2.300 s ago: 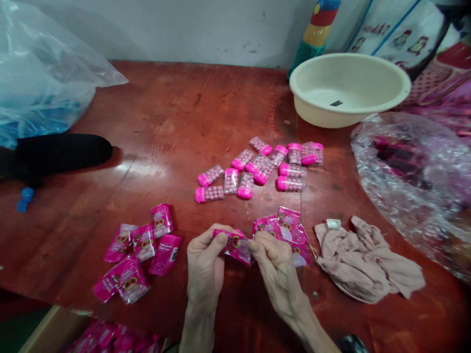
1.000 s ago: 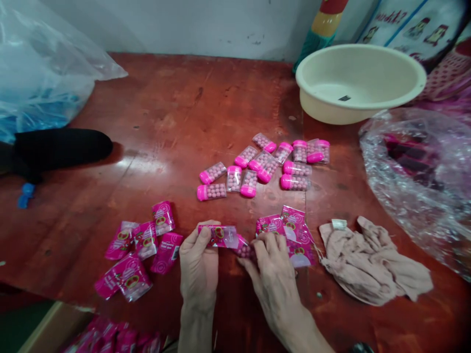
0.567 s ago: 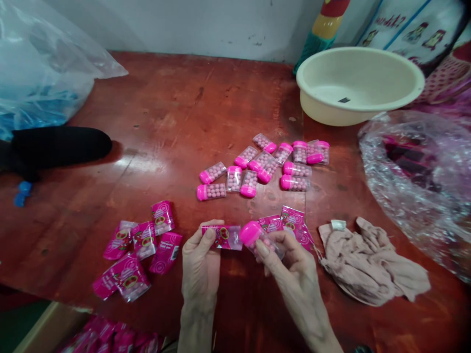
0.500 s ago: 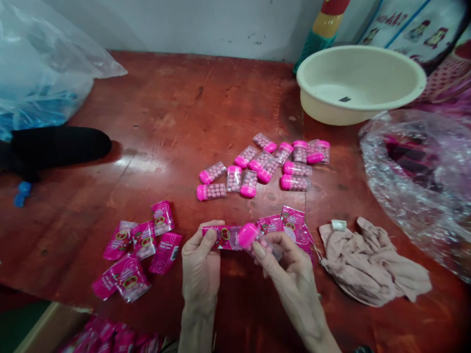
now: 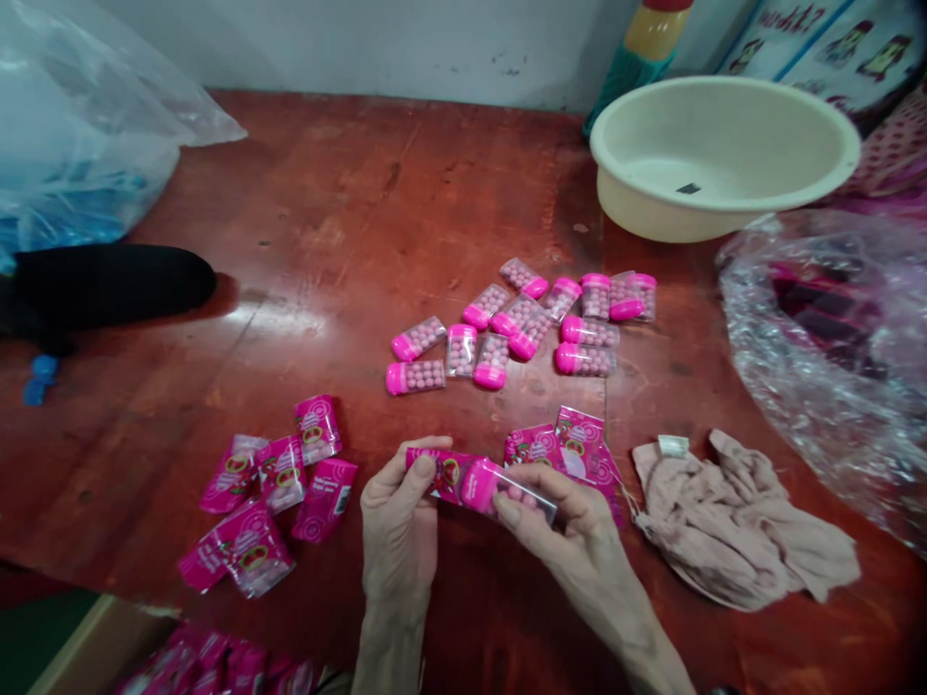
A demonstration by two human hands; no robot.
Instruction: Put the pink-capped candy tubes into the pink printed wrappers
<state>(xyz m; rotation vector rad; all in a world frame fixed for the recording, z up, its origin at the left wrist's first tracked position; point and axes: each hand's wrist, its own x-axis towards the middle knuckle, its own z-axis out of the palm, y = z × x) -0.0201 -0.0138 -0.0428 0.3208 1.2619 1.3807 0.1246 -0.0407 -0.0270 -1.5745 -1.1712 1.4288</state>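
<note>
The pink-capped candy vial (image 5: 507, 490) is lying between the fingertips of the right hand (image 5: 572, 526), its cap pointing toward the left hand (image 5: 398, 526) and its clear body, filled with small pink balls, running back under the right thumb. The right fingers are closing around this vial, gripping it from both sides. The left fingers are pinching a pink printed sleeve (image 5: 439, 470), with the thumb lying on top of it; the sleeve's open end is sitting just beside, and apparently touching, the vial's cap. Both hands are hovering low over the red wooden table (image 5: 325, 222). Beyond the fingertips, a cluster of loose capped vials (image 5: 521, 323) is lying on the table. Just past the right fingers, a few flat empty sleeves (image 5: 569, 449) are lying overlapped. Outboard of the left fingers, a group of sleeved packs (image 5: 279, 487) is resting on the table. Outboard of the right hand, a crumpled beige cloth (image 5: 739, 526) is lying near the sleeves. Well beyond the right fingers, a cream plastic basin (image 5: 724, 154) is sitting near the wall.
</note>
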